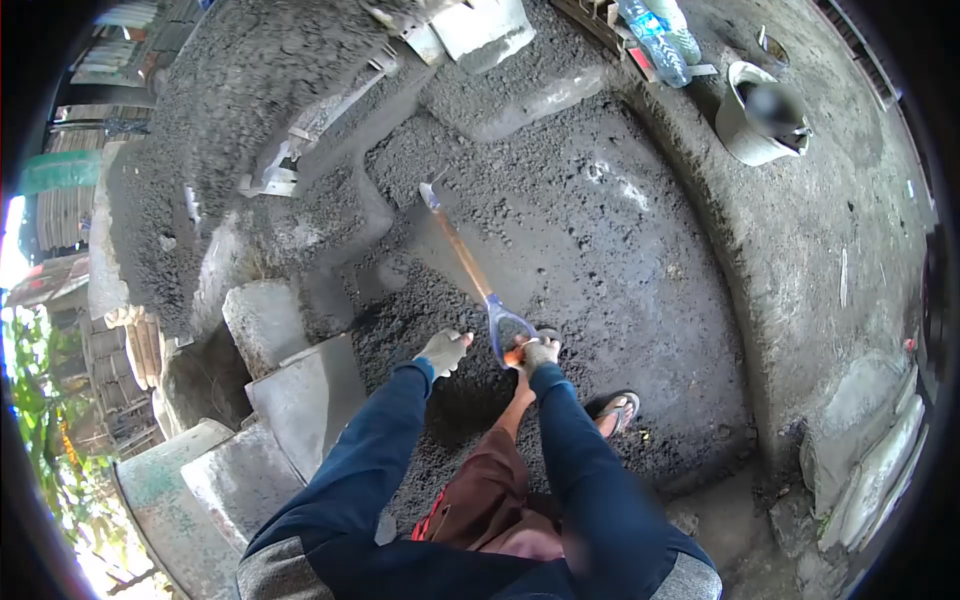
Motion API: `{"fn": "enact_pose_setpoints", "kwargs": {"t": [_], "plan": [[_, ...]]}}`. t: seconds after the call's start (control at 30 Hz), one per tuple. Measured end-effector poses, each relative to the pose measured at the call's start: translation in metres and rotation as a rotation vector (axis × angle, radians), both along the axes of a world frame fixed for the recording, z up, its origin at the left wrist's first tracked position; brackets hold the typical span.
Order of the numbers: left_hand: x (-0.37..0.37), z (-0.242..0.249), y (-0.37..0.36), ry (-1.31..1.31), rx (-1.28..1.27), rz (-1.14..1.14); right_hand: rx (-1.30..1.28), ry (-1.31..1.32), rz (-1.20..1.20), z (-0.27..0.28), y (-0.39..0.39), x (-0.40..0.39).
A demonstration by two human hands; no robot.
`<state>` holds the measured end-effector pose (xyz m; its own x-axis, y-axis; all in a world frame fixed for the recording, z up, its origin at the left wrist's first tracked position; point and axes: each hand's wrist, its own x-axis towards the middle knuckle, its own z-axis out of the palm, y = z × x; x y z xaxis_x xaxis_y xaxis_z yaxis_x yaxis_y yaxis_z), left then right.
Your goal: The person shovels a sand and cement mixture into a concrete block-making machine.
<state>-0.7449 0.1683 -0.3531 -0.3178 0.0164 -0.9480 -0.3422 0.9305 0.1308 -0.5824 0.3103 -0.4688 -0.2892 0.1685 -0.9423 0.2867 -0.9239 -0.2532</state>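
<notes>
My right hand (pixel 538 352), in a grey work glove, grips the D-shaped handle of a shovel (pixel 462 255). The shovel's wooden shaft runs up and left from the handle, and its blade lies flat on a spread of dark grey, gravelly cement mix (pixel 570 240). My left hand (pixel 443 350), also gloved, hangs free just left of the handle with its fingers apart and touches nothing. Both arms wear dark blue sleeves. One foot in a sandal (pixel 618 410) stands on the edge of the mix below the hands.
A larger heap of the same mix (pixel 250 90) rises at the upper left. Grey concrete slabs (pixel 300 395) lean at the lower left. A pale bucket (pixel 755 120) and plastic bottles (pixel 655 35) stand at the upper right. A raised concrete rim (pixel 780 300) curves along the right.
</notes>
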Motion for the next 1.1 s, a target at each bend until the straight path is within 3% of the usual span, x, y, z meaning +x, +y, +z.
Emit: {"fn": "enact_pose_setpoints", "kwargs": {"t": [0.1,0.13,0.17,0.2,0.23,0.33,0.37,0.4,0.43,0.47,0.5,0.53,0.57,0.63,0.67,0.7,0.73,0.8,0.83,0.93,1.03,1.1], "plan": [[0.026,-0.002,-0.002,-0.056,0.044,0.261,-0.006,0.187,-0.213,-0.018,0.005,0.047],[0.032,-0.020,-0.010,-0.091,0.068,0.363,-0.097,0.267,-0.190,0.004,0.006,0.065],[0.036,-0.034,-0.011,-0.161,0.087,0.535,0.046,0.301,-0.042,0.022,0.001,0.083],[0.042,-0.046,-0.009,-0.151,0.135,0.641,-0.015,0.205,-0.014,0.078,0.008,0.089],[0.048,-0.057,-0.003,-0.142,0.184,0.747,-0.159,0.253,-0.088,0.091,0.005,0.112],[0.063,-0.110,0.031,-0.166,0.348,1.048,0.016,0.273,0.017,0.129,-0.014,0.182],[0.067,-0.121,0.045,-0.199,0.405,1.169,-0.076,0.308,-0.221,0.165,-0.012,0.193],[0.073,-0.107,0.072,-0.136,0.369,1.337,0.094,0.127,-0.177,0.192,-0.011,0.199],[0.087,-0.124,0.075,-0.185,0.419,1.218,0.244,-0.077,-0.113,0.220,-0.010,0.204],[0.110,-0.161,0.069,-0.228,0.468,1.097,0.188,-0.100,-0.350,0.214,-0.014,0.229],[0.139,-0.199,0.064,-0.268,0.513,0.973,0.251,-0.162,-0.397,0.208,-0.017,0.258],[0.180,-0.236,0.071,-0.289,0.610,1.331,0.339,-0.308,-0.326,0.208,-0.012,0.280],[0.196,-0.137,0.100,-0.288,0.544,1.093,0.427,-0.450,-0.256,0.215,-0.002,0.299],[0.244,-0.061,0.130,-0.253,0.296,1.148,0.453,-0.527,-0.298,0.254,0.020,0.335],[0.285,-0.096,0.117,-0.459,0.256,1.197,0.483,-0.555,-0.275,0.266,0.026,0.364],[0.319,-0.088,0.116,-0.454,0.293,1.245,0.523,-0.585,-0.160,0.273,0.025,0.409],[0.362,-0.093,0.115,-0.341,0.316,1.279,0.591,-0.632,0.052,0.275,0.025,0.457],[0.396,-0.016,0.125,-0.368,0.276,1.094,0.832,-0.752,0.823,0.257,0.008,0.585],[0.412,0.012,0.132,-0.493,0.210,1.203,0.782,-0.792,0.788,0.284,0.022,0.601],[0.454,0.071,0.140,-0.539,0.202,1.204,0.614,-0.757,0.595,0.336,0.065,0.623],[0.453,0.130,0.152,-0.513,0.343,1.255,0.710,-0.608,0.717,0.340,0.106,0.628],[0.401,0.206,0.160,-0.579,0.515,1.325,0.858,-0.492,0.889,0.336,0.128,0.616]]}}
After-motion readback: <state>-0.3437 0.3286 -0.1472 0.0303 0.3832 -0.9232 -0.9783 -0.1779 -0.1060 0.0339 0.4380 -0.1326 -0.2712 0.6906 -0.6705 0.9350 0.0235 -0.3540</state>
